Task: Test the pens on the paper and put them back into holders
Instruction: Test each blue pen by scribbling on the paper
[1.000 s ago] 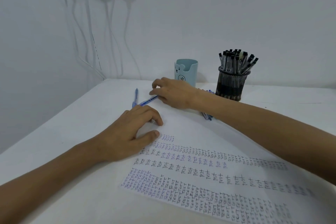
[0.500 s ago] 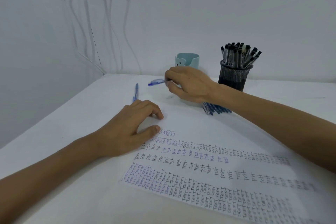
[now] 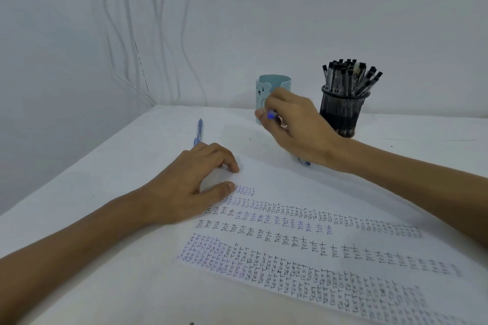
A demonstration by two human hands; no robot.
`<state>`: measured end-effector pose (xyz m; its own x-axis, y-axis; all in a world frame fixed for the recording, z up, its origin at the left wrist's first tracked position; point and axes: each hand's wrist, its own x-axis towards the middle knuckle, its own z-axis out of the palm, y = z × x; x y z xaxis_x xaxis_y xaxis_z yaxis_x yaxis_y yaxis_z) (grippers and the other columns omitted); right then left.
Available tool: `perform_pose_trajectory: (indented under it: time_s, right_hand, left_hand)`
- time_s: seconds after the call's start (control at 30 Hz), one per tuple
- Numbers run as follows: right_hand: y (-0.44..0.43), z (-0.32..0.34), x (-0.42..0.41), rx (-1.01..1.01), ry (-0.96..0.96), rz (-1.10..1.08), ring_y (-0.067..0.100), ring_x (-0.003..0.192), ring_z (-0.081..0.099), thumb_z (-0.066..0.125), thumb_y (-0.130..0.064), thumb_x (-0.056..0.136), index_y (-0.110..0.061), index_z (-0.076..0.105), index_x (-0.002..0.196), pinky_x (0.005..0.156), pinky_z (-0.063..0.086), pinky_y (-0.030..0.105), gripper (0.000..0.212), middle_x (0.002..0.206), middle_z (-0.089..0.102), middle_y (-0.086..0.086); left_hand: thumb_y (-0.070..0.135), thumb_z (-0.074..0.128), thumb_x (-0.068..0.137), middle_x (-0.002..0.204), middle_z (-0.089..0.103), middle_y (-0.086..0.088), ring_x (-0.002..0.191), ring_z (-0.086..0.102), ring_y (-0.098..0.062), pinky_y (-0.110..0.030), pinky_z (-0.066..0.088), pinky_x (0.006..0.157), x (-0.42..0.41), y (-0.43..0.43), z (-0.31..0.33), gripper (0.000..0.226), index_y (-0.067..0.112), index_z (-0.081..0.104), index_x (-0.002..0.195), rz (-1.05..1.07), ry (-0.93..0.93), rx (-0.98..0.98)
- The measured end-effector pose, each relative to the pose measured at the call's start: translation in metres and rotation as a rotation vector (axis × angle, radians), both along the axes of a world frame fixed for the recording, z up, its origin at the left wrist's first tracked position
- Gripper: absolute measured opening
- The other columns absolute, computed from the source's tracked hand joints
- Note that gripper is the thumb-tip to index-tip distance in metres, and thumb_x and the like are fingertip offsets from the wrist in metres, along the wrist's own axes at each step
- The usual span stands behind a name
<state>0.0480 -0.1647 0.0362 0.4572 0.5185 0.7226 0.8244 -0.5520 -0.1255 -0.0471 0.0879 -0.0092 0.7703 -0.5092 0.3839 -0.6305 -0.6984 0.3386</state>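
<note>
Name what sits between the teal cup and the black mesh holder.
Head view: the right hand, gripping a blue pen, spans the gap between teal cup and mesh holder, nearer the camera.

Legible only on the paper (image 3: 303,187): "TEST", handwritten over and over in rows. Toward 6 o'clock, small capitals "TEST" packed in slanted stacks, violet-blue at the 9 o'clock end, darker toward 3 o'clock. Across the middle, two rows of larger "Test" in black and blue ink. Toward 12 o'clock, tiny "TEST" rows, blurring beyond reading toward 3 o'clock.
</note>
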Motion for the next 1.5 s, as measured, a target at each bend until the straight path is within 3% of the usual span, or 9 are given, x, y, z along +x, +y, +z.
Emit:
perform_pose_trajectory:
  time_s: [0.07,0.17,0.23,0.33,0.57,0.7,1.07,1.27,1.5]
  right_hand:
    - [-0.005,-0.005,-0.01,0.054,-0.045,-0.05,0.016,0.083,0.047,0.044,-0.034,0.108,-0.01,0.057,0.086,0.068,0.039,0.025,0.035,0.097,0.05,0.003]
    - [-0.011,-0.011,-0.023,0.077,-0.033,-0.12,0.013,0.067,0.051,0.037,-0.043,0.107,-0.012,0.068,0.096,0.058,0.044,0.031,0.046,0.078,0.053,-0.008]
    - [-0.014,-0.016,-0.03,0.138,0.144,-0.067,0.01,0.059,0.056,0.042,-0.041,0.107,-0.007,0.072,0.102,0.06,0.051,0.034,0.045,0.074,0.06,-0.017]
    - [-0.015,-0.022,-0.036,0.192,0.346,0.022,0.009,0.071,0.067,0.055,-0.026,0.105,-0.009,0.07,0.112,0.07,0.058,0.032,0.024,0.086,0.07,-0.018]
    - [-0.003,-0.02,-0.053,0.397,1.035,0.201,0.022,0.054,0.057,0.053,-0.015,0.104,-0.003,0.06,0.095,0.041,0.039,0.026,0.017,0.072,0.069,0.012]
    - [-0.005,-0.017,-0.055,0.277,1.041,0.216,0.019,0.048,0.058,0.063,-0.004,0.095,0.004,0.061,0.091,0.039,0.038,0.025,0.009,0.07,0.071,0.015]
    - [-0.003,-0.018,-0.068,0.166,1.013,0.277,0.005,0.051,0.056,0.065,0.002,0.091,-0.004,0.066,0.081,0.05,0.041,0.014,0.011,0.062,0.067,0.008]
    - [-0.002,-0.019,-0.066,0.148,0.992,0.284,0.016,0.062,0.062,0.066,0.0,0.091,-0.011,0.068,0.078,0.065,0.05,0.036,0.017,0.067,0.068,0.012]
    - [-0.001,-0.017,-0.067,0.116,0.986,0.283,0.014,0.06,0.06,0.067,-0.001,0.093,-0.011,0.068,0.079,0.061,0.048,0.028,0.017,0.066,0.068,0.01]
  left_hand:
    - [0.052,0.051,0.1,0.126,0.059,0.022,0.125,0.053,-0.007,-0.041,0.042,0.105,0.0,0.0,0.0,0.033,0.029,0.062,0.12,-0.002,-0.003,0.0]
    - [0.052,0.05,0.1,0.127,0.058,0.022,0.127,0.053,-0.007,-0.044,0.043,0.105,-0.001,0.0,0.0,0.033,0.03,0.062,0.121,0.002,0.004,0.01]
    - [0.054,0.049,0.1,0.128,0.058,0.022,0.127,0.052,-0.008,-0.047,0.045,0.104,-0.001,0.0,0.0,0.034,0.031,0.061,0.122,0.004,0.004,0.017]
    - [0.055,0.048,0.101,0.128,0.057,0.022,0.127,0.052,-0.008,-0.049,0.046,0.102,-0.001,0.0,0.0,0.034,0.031,0.06,0.123,0.005,-0.001,0.02]
    - [0.06,0.053,0.098,0.128,0.055,0.023,0.126,0.051,-0.007,-0.048,0.045,0.103,-0.001,0.0,0.0,0.036,0.035,0.058,0.124,0.015,-0.01,0.043]
    - [0.061,0.054,0.097,0.129,0.055,0.023,0.128,0.051,-0.009,-0.048,0.045,0.104,-0.001,0.0,0.0,0.036,0.036,0.057,0.124,0.013,-0.002,0.049]
    - [0.06,0.054,0.097,0.126,0.054,0.024,0.125,0.051,-0.007,-0.046,0.045,0.103,0.0,-0.001,-0.001,0.037,0.034,0.058,0.123,0.013,-0.01,0.056]
    - [0.061,0.052,0.096,0.126,0.054,0.025,0.126,0.05,-0.005,-0.044,0.043,0.104,-0.001,-0.001,0.0,0.037,0.035,0.058,0.122,0.021,-0.002,0.055]
    - [0.062,0.052,0.096,0.126,0.055,0.023,0.125,0.05,-0.006,-0.045,0.044,0.103,-0.002,-0.002,0.001,0.04,0.033,0.059,0.123,0.019,-0.002,0.058]
